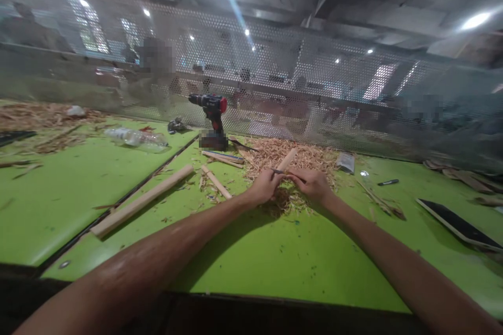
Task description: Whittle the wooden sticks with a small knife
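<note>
Head view: left hand (265, 186) grips wooden stick (288, 158), right hand (313, 184) pinches dark tool (277, 171); wooden stick's likely light, stiff, best held nearside.

This is a woodworking workshop — cordless drill (214, 111) and heaped wood shavings (314, 158) on a green bench (298, 259).

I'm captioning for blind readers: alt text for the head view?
A person's left hand and right hand hold a thin dark tool by a pale wooden stick, over wood shavings on a green table; a power drill stands beyond.
</note>
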The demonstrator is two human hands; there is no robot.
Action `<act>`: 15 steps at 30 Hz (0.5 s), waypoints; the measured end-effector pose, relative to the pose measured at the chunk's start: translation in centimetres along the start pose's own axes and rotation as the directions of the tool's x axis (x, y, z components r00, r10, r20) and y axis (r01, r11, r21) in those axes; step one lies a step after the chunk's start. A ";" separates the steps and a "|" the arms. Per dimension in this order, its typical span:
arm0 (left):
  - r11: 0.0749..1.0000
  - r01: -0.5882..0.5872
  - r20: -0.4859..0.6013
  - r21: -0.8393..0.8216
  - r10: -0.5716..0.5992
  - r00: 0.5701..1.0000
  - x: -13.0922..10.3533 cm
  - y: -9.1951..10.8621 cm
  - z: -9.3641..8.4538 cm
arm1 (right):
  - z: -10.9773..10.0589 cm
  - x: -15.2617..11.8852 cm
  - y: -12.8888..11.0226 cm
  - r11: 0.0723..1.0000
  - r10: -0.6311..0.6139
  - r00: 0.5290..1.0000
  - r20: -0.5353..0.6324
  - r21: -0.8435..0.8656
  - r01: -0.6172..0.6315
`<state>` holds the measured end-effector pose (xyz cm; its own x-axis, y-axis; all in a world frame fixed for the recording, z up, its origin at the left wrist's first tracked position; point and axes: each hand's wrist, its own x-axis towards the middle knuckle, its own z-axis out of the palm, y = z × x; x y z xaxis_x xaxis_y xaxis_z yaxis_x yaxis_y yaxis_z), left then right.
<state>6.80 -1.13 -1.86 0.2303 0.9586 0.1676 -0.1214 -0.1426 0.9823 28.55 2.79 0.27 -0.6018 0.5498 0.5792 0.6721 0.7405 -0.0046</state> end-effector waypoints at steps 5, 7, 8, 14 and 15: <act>0.988 0.006 0.001 0.152 -0.006 1.000 -0.1 0.2 0.0 | 0.0 -0.2 0.1 0.998 0.063 0.998 0.026 -0.004 -0.063; 0.987 0.008 -0.006 0.163 -0.007 1.000 0.0 0.2 0.0 | 0.1 -0.2 0.2 0.996 0.094 0.995 0.024 -0.005 -0.094; 0.986 0.013 -0.011 0.168 -0.012 1.000 0.0 0.1 0.1 | 0.1 -0.2 0.4 0.994 0.111 0.994 0.017 -0.009 -0.110; 0.985 0.005 0.039 0.173 -0.012 0.999 -0.8 0.0 0.4 | -0.8 -1.0 4.9 0.952 0.296 0.950 -0.098 -0.050 -0.302; 0.986 -0.019 0.088 0.167 0.004 0.996 -1.1 0.2 0.5 | -1.3 -1.3 6.2 0.935 0.340 0.931 -0.136 -0.060 -0.350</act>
<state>7.01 -2.36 -1.83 0.3140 0.9325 0.1786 0.0370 -0.2000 0.9791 34.02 6.17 0.59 -0.2730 0.7104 0.6487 0.8647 0.4767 -0.1581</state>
